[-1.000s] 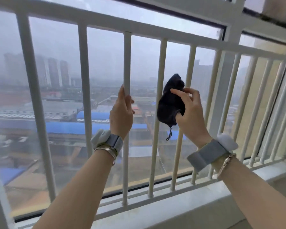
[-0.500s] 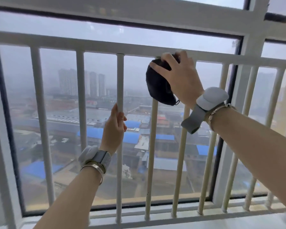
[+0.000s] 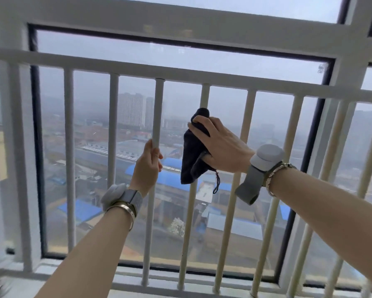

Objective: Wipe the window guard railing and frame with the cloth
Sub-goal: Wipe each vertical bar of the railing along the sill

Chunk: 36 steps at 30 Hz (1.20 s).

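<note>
On white railing bar: right grip clamps dark blue cloth, left grip wraps neighbouring bar. Loose wrap risks slipping off, missed patches.

soft, even daylight comes in from the far side through the window glass, from a grey hazy sky that washes the distant buildings pale and low in contrast, so the near forearms and the white railing show almost no hard shadows or glare. the dark cloth reads nearly as a silhouette against the bright view, its folds barely visible. the wide lens bows the rails and frame toward the edges, and the far left edge and lower left corner are smeared with blur.
</note>
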Available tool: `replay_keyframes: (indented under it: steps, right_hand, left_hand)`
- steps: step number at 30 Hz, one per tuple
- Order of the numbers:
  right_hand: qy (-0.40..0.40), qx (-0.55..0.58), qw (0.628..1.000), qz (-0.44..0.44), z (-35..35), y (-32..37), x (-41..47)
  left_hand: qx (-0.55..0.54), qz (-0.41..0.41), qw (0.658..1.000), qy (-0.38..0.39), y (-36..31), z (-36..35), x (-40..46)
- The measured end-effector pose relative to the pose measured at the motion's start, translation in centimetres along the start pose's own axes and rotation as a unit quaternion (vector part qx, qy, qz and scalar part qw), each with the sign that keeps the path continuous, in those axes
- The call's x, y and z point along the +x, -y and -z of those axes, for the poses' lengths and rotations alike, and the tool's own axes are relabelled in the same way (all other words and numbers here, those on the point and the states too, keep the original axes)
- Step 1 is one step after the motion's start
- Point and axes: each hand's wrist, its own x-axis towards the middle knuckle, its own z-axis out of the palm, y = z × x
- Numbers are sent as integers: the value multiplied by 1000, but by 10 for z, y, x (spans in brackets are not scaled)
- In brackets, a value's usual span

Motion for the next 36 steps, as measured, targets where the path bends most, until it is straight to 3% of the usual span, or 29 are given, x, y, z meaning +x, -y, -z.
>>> replay_keyframes:
  steps: [6, 13, 20, 25, 27, 29, 32, 36]
  right_hand:
    - [-85, -65, 994, 29, -6, -10, 5]
    - [-206, -16, 978, 36, 2, -35, 24]
    - [-102, -16, 989, 101, -1, -28, 22]
    - [-40, -24, 973, 227, -43, 1, -8]
    - [-27, 15, 971, 238, -47, 6, -8]
    - [-51, 31, 978, 201, -41, 6, -4]
    - [-137, -69, 975, 162, -32, -9, 5]
    - [-128, -116, 974, 146, -25, -28, 15]
  left_hand:
    - [26, 17, 999, -12, -8, 0, -3]
    - [36, 12, 999, -20, -8, -3, -3]
    - [8, 10, 1000, -17, -7, -2, -4]
    - [14, 17, 1000, -15, -9, -2, -3]
    - [18, 19, 1000, -11, -10, -2, -3]
    - [23, 17, 1000, -11, -9, -2, -3]
    - [22, 17, 999, -15, -8, -3, -3]
    - [25, 18, 999, -25, -9, -4, -3]
